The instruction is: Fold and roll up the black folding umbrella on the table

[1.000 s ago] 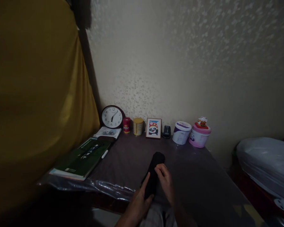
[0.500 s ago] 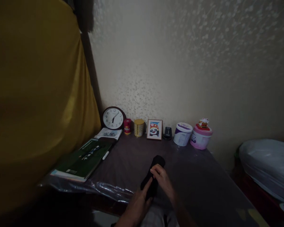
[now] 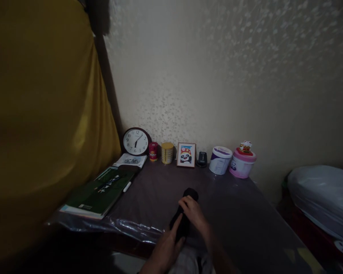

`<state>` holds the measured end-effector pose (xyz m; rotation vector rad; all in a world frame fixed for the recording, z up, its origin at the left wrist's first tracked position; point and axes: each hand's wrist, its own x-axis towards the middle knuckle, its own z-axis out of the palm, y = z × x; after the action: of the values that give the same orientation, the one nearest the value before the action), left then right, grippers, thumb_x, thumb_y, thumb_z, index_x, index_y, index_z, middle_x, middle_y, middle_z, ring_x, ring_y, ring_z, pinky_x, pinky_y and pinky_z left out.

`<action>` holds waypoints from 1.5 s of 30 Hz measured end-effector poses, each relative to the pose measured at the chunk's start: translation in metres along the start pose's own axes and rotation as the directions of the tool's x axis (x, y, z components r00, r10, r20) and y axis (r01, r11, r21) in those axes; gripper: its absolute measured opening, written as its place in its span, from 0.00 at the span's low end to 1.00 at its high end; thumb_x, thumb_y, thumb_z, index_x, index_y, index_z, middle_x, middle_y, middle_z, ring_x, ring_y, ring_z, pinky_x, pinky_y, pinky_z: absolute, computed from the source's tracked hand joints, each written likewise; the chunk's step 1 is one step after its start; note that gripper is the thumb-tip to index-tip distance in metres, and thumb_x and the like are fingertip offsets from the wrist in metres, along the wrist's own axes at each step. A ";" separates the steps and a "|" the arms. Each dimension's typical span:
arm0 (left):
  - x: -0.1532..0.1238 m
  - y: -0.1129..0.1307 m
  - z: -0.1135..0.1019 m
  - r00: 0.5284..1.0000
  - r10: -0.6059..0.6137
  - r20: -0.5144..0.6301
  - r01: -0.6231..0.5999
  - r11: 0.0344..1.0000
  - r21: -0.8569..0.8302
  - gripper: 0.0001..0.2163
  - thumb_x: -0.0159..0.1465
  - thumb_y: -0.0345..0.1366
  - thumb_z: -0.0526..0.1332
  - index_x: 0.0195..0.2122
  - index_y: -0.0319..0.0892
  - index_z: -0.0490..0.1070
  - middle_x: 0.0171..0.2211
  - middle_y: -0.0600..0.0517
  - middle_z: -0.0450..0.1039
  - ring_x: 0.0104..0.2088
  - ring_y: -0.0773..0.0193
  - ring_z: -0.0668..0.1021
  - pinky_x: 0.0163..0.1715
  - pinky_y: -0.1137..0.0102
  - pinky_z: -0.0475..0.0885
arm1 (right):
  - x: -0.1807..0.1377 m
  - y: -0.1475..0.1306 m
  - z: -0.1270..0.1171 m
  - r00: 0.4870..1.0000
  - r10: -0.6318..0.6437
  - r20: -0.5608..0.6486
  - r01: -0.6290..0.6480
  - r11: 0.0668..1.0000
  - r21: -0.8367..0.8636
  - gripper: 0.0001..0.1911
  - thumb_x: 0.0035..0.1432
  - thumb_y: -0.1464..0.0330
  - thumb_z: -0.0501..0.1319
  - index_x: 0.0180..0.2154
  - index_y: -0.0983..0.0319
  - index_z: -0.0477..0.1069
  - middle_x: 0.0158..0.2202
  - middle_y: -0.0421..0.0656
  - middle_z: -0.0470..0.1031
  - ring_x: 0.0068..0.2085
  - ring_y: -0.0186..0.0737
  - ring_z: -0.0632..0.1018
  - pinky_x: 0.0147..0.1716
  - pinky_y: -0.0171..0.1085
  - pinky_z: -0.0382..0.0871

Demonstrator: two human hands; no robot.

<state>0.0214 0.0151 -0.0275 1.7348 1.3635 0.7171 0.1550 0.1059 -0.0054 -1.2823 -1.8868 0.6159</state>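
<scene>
A long black bundle (image 3: 191, 193), shaped like a folded compact umbrella, lies slanted at the table's front edge, one end pointing away from me. It is too dark to make out its exact kind. My left hand (image 3: 167, 243) grips its near part from the left, with the index finger stretched along it. Higher up, my right hand (image 3: 191, 209) closes over the bundle from the right, fingertips bent down on it. The fingers and palms hide much of its middle.
Along the wall stand a clock (image 3: 135, 141), a red can (image 3: 153, 152), a yellow can (image 3: 167, 153), a panda picture frame (image 3: 186, 155), a small black object (image 3: 201, 159) and two tubs (image 3: 220, 163). A green book (image 3: 103, 192) and white marker (image 3: 127, 187) lie left, beside a yellow curtain (image 3: 45, 114).
My right hand has turned and flattened from a raised pinch onto the black bundle. My left hand keeps its hold in about the same place.
</scene>
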 end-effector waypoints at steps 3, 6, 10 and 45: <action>0.001 -0.004 -0.001 0.999 0.043 0.019 -0.042 0.996 -0.073 0.30 0.59 0.35 0.52 0.62 0.48 0.41 0.54 0.50 0.64 0.52 0.64 0.69 0.51 0.69 0.63 | -0.006 0.000 -0.005 0.998 0.031 -0.051 -0.023 0.989 0.147 0.12 0.57 0.63 0.51 0.30 0.59 0.71 0.27 0.39 0.71 0.24 0.33 0.71 0.25 0.32 0.65; 0.002 -0.009 0.000 0.999 0.046 -0.005 -0.046 0.995 -0.087 0.30 0.58 0.35 0.53 0.61 0.47 0.43 0.52 0.49 0.67 0.50 0.63 0.71 0.50 0.68 0.64 | -0.012 -0.002 -0.003 0.997 -0.081 0.015 0.078 0.990 0.118 0.13 0.57 0.63 0.52 0.28 0.59 0.72 0.28 0.40 0.72 0.30 0.35 0.73 0.31 0.33 0.65; 0.002 -0.009 0.000 1.000 -0.014 0.009 0.015 0.985 -0.170 0.30 0.59 0.38 0.52 0.61 0.49 0.41 0.55 0.47 0.63 0.35 0.65 0.77 0.39 0.66 0.72 | -0.008 -0.001 0.002 0.999 -0.046 0.024 0.041 0.983 0.180 0.13 0.56 0.61 0.53 0.28 0.60 0.73 0.30 0.41 0.73 0.32 0.36 0.73 0.34 0.35 0.66; -0.021 -0.001 0.006 0.975 -0.207 -0.085 0.222 0.840 0.495 0.34 0.58 0.27 0.47 0.62 0.48 0.27 0.43 0.43 0.71 0.36 0.61 0.76 0.29 0.73 0.61 | -0.035 0.025 -0.021 0.996 0.057 -0.074 -0.023 0.917 0.399 0.04 0.48 0.69 0.57 0.27 0.61 0.71 0.27 0.39 0.71 0.31 0.36 0.72 0.33 0.35 0.66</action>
<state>0.0206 -0.0065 -0.0311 1.9188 1.8515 0.2669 0.1935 0.0823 -0.0224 -1.0627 -1.5656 0.9016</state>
